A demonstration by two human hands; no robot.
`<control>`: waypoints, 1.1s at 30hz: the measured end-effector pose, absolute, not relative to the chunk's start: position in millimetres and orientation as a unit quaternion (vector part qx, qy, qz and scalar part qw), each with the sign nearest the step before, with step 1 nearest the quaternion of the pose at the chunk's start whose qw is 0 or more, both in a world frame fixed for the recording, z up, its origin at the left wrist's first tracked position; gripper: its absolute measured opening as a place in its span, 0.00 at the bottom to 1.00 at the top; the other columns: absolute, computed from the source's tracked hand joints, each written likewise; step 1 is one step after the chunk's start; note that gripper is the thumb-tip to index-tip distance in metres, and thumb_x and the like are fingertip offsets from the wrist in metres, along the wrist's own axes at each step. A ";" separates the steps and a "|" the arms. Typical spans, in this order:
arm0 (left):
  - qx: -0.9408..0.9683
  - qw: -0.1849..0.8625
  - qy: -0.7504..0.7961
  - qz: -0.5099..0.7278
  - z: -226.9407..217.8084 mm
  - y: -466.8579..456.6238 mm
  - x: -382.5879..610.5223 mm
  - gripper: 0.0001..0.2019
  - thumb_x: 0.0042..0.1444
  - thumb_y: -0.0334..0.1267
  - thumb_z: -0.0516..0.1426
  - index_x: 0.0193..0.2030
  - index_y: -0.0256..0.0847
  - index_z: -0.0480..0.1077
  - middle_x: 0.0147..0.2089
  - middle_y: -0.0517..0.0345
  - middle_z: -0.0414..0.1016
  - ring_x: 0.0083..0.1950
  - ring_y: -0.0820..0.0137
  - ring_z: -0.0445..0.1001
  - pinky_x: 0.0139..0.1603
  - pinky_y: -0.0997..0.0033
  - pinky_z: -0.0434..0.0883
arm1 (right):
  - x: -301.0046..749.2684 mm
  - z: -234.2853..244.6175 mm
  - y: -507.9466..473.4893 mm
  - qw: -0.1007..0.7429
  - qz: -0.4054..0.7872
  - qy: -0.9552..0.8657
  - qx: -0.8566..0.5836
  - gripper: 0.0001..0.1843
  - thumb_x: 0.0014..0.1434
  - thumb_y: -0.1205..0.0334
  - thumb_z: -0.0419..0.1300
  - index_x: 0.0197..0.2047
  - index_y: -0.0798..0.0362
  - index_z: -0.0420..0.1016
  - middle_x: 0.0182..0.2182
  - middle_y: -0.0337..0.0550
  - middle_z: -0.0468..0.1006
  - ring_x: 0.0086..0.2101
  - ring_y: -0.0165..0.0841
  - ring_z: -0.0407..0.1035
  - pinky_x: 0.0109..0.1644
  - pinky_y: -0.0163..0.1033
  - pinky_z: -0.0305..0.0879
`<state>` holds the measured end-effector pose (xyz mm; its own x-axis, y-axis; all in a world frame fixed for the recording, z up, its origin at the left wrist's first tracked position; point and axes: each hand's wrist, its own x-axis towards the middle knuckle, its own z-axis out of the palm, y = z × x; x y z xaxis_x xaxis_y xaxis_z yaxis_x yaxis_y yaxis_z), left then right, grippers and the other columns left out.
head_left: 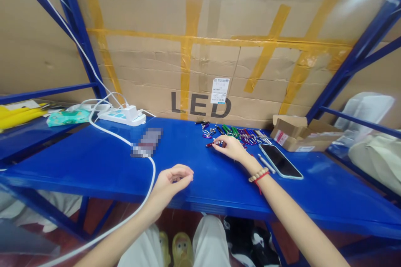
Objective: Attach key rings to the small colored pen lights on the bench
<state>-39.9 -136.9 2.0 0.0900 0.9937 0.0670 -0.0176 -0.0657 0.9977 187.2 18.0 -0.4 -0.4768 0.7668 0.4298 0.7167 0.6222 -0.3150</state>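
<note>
My right hand (230,147) reaches across the blue shelf (94,162) and pinches a small red keychain piece (210,144) at the near edge of a pile of several small coloured keychain items (238,132). A bead bracelet and a red string circle that wrist. My left hand (173,180) hovers near the shelf's front edge, fingers loosely curled, palm partly up; nothing shows in it. A white cable (150,183) runs just left of it.
A phone (280,161) lies face up right of my right wrist, with a pen beside it. An open small cardboard box (297,135) sits at the back right. A white power strip (122,115) and a blurred object (146,142) sit at the left. A large taped LED carton (219,50) forms the back wall.
</note>
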 end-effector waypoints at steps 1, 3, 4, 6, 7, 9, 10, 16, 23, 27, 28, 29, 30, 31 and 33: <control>0.536 0.503 0.460 0.498 1.2 -135.4 -40.0 0.11 0.43 0.43 0.61 0.25 0.36 0.72 0.39 0.54 0.72 0.38 0.70 0.70 0.41 0.73 0.65 | 187.2 -0.5 17.9 0.273 0.046 -0.857 -0.433 0.12 0.54 0.53 0.56 0.35 0.51 0.75 0.32 0.41 0.77 0.26 0.29 0.67 0.29 0.33 0.58; 0.540 0.491 0.466 0.500 0.0 -132.2 -40.3 0.11 0.43 0.43 0.62 0.25 0.36 0.72 0.38 0.53 0.72 0.38 0.69 0.69 0.40 0.72 0.65 | 187.0 -0.3 17.5 0.272 0.048 -0.858 -0.434 0.13 0.55 0.53 0.55 0.35 0.51 0.75 0.32 0.41 0.77 0.26 0.29 0.67 0.29 0.32 0.58; 0.541 0.485 0.470 0.502 -0.4 -130.7 -40.3 0.11 0.42 0.43 0.62 0.25 0.36 0.73 0.37 0.53 0.72 0.38 0.69 0.69 0.40 0.72 0.65 | 186.7 -0.2 17.3 0.271 0.049 -0.859 -0.433 0.13 0.55 0.53 0.55 0.35 0.51 0.75 0.32 0.41 0.77 0.26 0.29 0.67 0.29 0.32 0.58; 0.540 0.474 0.474 0.509 -0.1 -127.7 -40.2 0.10 0.42 0.42 0.62 0.24 0.36 0.73 0.37 0.53 0.72 0.38 0.69 0.69 0.39 0.73 0.64 | 186.4 -0.3 17.2 0.268 0.049 -0.860 -0.432 0.12 0.55 0.53 0.55 0.35 0.51 0.75 0.32 0.40 0.77 0.26 0.28 0.67 0.29 0.32 0.58; 0.539 0.470 0.475 0.513 0.5 -126.2 -40.0 0.10 0.41 0.42 0.62 0.24 0.36 0.73 0.36 0.53 0.72 0.38 0.69 0.69 0.39 0.73 0.64 | 186.3 -0.5 17.4 0.267 0.048 -0.860 -0.431 0.12 0.55 0.54 0.55 0.35 0.51 0.75 0.32 0.40 0.77 0.26 0.28 0.67 0.29 0.32 0.58; 0.538 0.465 0.475 0.518 2.3 -122.9 -39.4 0.09 0.40 0.41 0.63 0.23 0.36 0.73 0.36 0.53 0.73 0.38 0.69 0.69 0.38 0.73 0.64 | 186.3 -0.9 18.0 0.268 0.047 -0.860 -0.431 0.11 0.55 0.54 0.56 0.35 0.51 0.75 0.32 0.40 0.77 0.26 0.28 0.67 0.30 0.32 0.58; 0.539 0.462 0.475 0.520 3.4 -120.9 -39.0 0.09 0.39 0.41 0.63 0.22 0.36 0.73 0.36 0.53 0.73 0.37 0.69 0.69 0.37 0.73 0.65 | 186.3 -0.9 18.3 0.269 0.048 -0.860 -0.430 0.11 0.55 0.54 0.56 0.35 0.51 0.75 0.32 0.40 0.77 0.26 0.28 0.67 0.30 0.32 0.58; 0.574 0.456 0.442 0.517 11.9 -94.3 -32.9 0.10 0.43 0.42 0.61 0.29 0.36 0.75 0.37 0.53 0.74 0.35 0.69 0.71 0.39 0.71 0.67 | 184.0 2.6 16.0 0.258 0.045 -0.866 -0.426 0.10 0.55 0.56 0.56 0.35 0.51 0.75 0.32 0.40 0.77 0.27 0.29 0.68 0.30 0.32 0.58; 0.673 0.322 0.412 0.524 27.9 -30.1 -15.9 0.08 0.44 0.39 0.60 0.28 0.37 0.75 0.39 0.52 0.75 0.36 0.70 0.72 0.36 0.72 0.67 | 183.1 6.5 12.8 0.258 0.045 -0.869 -0.420 0.09 0.55 0.58 0.56 0.35 0.51 0.75 0.33 0.40 0.77 0.29 0.29 0.69 0.31 0.32 0.60; 0.725 0.248 0.410 0.494 33.1 -5.3 -10.4 0.05 0.43 0.35 0.59 0.25 0.37 0.75 0.38 0.52 0.75 0.34 0.71 0.72 0.33 0.73 0.66 | 181.6 7.9 10.9 0.256 0.041 -0.872 -0.415 0.08 0.54 0.60 0.56 0.35 0.51 0.75 0.32 0.40 0.77 0.29 0.29 0.69 0.32 0.32 0.60; 0.730 0.250 0.408 0.488 32.6 -1.6 -10.1 0.04 0.43 0.35 0.59 0.25 0.36 0.74 0.37 0.52 0.75 0.33 0.72 0.72 0.33 0.73 0.67 | 181.0 7.8 10.6 0.256 0.042 -0.874 -0.411 0.08 0.54 0.61 0.56 0.35 0.52 0.75 0.32 0.41 0.77 0.29 0.29 0.70 0.32 0.32 0.60; 0.732 0.259 0.407 0.481 31.5 1.3 -10.2 0.04 0.43 0.34 0.59 0.25 0.36 0.74 0.37 0.52 0.75 0.33 0.72 0.72 0.34 0.73 0.67 | 180.4 7.3 10.6 0.256 0.042 -0.876 -0.406 0.08 0.54 0.61 0.56 0.35 0.52 0.75 0.32 0.41 0.77 0.30 0.30 0.70 0.32 0.32 0.61; 0.731 0.270 0.408 0.475 29.9 3.4 -10.8 0.04 0.43 0.35 0.59 0.25 0.36 0.74 0.38 0.52 0.75 0.33 0.72 0.72 0.34 0.73 0.67 | 179.9 6.6 10.7 0.256 0.042 -0.878 -0.402 0.07 0.55 0.61 0.56 0.35 0.52 0.75 0.32 0.41 0.78 0.30 0.30 0.70 0.33 0.32 0.61; 0.728 0.284 0.409 0.471 28.0 5.0 -11.8 0.05 0.43 0.35 0.59 0.26 0.36 0.74 0.38 0.52 0.76 0.34 0.71 0.72 0.35 0.72 0.67 | 179.5 5.6 11.1 0.255 0.043 -0.880 -0.398 0.07 0.55 0.61 0.56 0.34 0.52 0.75 0.32 0.41 0.78 0.31 0.30 0.70 0.33 0.32 0.62; 0.721 0.311 0.413 0.461 24.0 6.9 -15.1 0.06 0.44 0.38 0.59 0.26 0.37 0.74 0.38 0.52 0.76 0.36 0.70 0.72 0.37 0.71 0.67 | 179.1 3.2 12.3 0.255 0.043 -0.883 -0.393 0.07 0.55 0.60 0.56 0.34 0.52 0.74 0.32 0.41 0.78 0.31 0.31 0.71 0.35 0.32 0.62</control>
